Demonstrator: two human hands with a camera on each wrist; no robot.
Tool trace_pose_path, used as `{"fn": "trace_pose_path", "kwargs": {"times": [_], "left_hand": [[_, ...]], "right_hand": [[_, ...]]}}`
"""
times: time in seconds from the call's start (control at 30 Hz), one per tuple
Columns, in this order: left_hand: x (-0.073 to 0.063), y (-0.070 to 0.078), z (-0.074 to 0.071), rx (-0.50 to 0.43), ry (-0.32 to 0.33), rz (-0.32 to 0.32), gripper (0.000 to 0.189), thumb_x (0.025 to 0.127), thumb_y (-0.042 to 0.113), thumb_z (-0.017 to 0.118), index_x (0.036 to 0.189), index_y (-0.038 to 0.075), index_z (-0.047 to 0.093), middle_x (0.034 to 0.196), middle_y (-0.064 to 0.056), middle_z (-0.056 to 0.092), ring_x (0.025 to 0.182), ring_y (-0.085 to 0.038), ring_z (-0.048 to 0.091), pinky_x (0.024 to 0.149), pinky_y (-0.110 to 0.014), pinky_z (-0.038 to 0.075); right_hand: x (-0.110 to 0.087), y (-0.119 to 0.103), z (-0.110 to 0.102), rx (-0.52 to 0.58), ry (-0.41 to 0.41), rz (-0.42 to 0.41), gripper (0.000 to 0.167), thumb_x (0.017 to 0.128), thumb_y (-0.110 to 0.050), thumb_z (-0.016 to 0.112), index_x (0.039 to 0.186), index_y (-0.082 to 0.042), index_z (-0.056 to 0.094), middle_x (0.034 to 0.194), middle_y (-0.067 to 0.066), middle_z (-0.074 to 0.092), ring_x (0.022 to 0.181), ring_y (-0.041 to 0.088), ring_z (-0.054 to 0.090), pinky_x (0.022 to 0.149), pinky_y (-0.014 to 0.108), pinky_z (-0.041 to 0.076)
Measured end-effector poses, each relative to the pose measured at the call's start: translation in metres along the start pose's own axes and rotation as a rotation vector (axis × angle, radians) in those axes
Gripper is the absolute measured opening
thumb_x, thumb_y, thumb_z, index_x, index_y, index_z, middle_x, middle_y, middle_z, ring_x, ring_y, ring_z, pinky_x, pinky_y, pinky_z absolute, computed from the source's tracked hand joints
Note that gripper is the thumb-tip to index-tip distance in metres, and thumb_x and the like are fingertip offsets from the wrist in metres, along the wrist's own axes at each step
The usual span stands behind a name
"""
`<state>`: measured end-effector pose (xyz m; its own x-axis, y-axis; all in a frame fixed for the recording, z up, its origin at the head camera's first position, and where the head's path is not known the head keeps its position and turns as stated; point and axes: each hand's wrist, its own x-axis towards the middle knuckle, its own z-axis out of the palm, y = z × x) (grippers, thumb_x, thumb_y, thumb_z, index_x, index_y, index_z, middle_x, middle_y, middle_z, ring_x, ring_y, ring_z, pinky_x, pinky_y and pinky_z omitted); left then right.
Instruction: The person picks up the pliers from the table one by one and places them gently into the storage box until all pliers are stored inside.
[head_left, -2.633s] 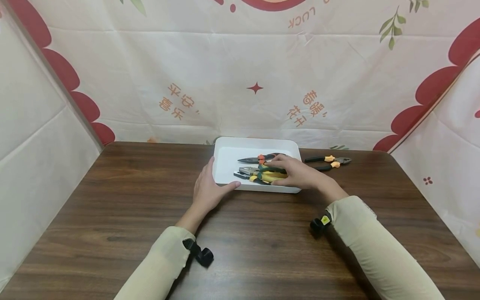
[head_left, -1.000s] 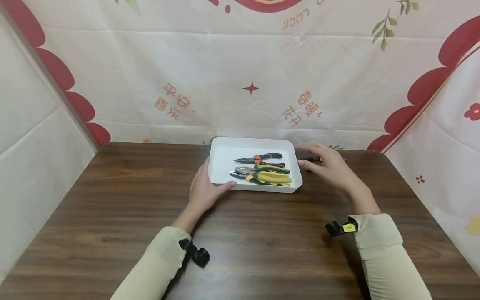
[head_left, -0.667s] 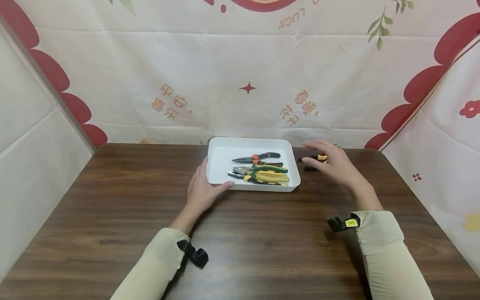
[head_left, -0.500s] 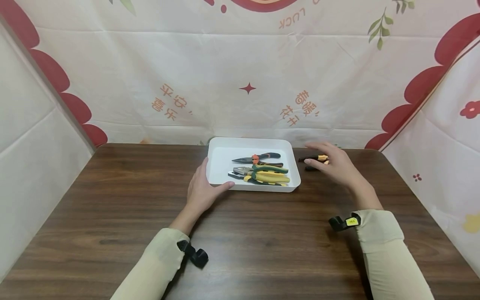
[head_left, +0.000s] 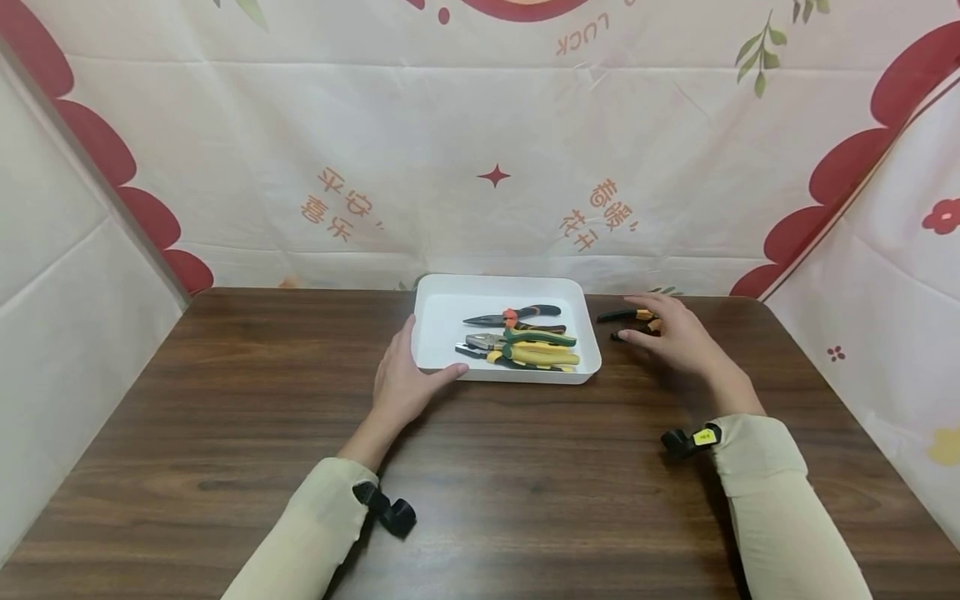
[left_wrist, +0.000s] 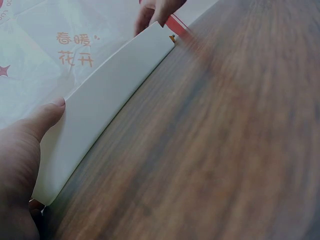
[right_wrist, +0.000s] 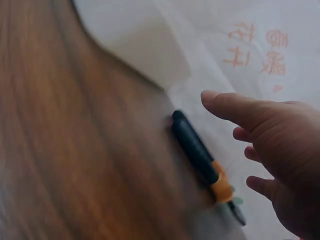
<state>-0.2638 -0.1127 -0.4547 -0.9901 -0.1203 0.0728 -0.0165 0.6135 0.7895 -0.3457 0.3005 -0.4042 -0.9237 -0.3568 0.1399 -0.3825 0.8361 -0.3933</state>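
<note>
At the far side of the table a white tray (head_left: 461, 300) holds several pliers. My left hand (head_left: 405, 379) grips its near left corner, thumb along the front wall and fingers down the left side. In the tray lie long-nose pliers (head_left: 513, 317) with orange-and-black handles, green-and-yellow pliers (head_left: 543, 355), and black-and-yellow pliers (head_left: 480, 353) partly beneath them. Right of the tray, black-and-orange pliers (head_left: 618, 317) rest on the table. Over their head hovers my right hand (head_left: 678, 337), thumb and fingers spread apart, hiding the jaws. In the right wrist view those pliers (right_wrist: 192, 150) show below the thumb.
The brown wooden table (head_left: 487, 483) stretches out in front of the tray. A white printed cloth (head_left: 420, 150) hangs right behind the table's back edge, with white side panels (head_left: 82, 308) left and right. A small black camera (head_left: 397, 517) sits on each wrist.
My right hand has left the pliers in the tray and moved right, past the tray's right edge, to the pliers on the table. Lately it has sunk slightly. My left hand stays at the tray.
</note>
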Motion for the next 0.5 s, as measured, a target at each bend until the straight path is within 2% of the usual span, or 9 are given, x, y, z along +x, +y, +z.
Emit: {"fn": "trace_pose_path", "kwargs": {"times": [0.17, 0.5], "left_hand": [[0.000, -0.001, 0.001, 0.001, 0.001, -0.001, 0.117, 0.074, 0.061, 0.081, 0.162, 0.016, 0.019, 0.163, -0.011, 0.034, 0.150, -0.032, 0.036, 0.120, -0.056, 0.033], [0.000, -0.001, 0.000, -0.004, -0.001, -0.008, 0.117, 0.074, 0.062, 0.081, 0.162, 0.017, 0.019, 0.163, -0.010, 0.034, 0.150, -0.031, 0.036, 0.120, -0.055, 0.032]], "right_hand": [[0.000, 0.010, 0.007, -0.026, -0.036, 0.010, 0.069, 0.094, -0.033, 0.072, 0.149, 0.000, 0.046, 0.157, 0.028, 0.037, 0.144, 0.052, 0.030, 0.114, 0.071, 0.025], [0.002, 0.017, 0.015, -0.047, -0.071, 0.033, 0.069, 0.096, -0.035, 0.069, 0.151, -0.001, 0.044, 0.161, 0.027, 0.031, 0.151, 0.050, 0.020, 0.117, 0.072, 0.020]]}}
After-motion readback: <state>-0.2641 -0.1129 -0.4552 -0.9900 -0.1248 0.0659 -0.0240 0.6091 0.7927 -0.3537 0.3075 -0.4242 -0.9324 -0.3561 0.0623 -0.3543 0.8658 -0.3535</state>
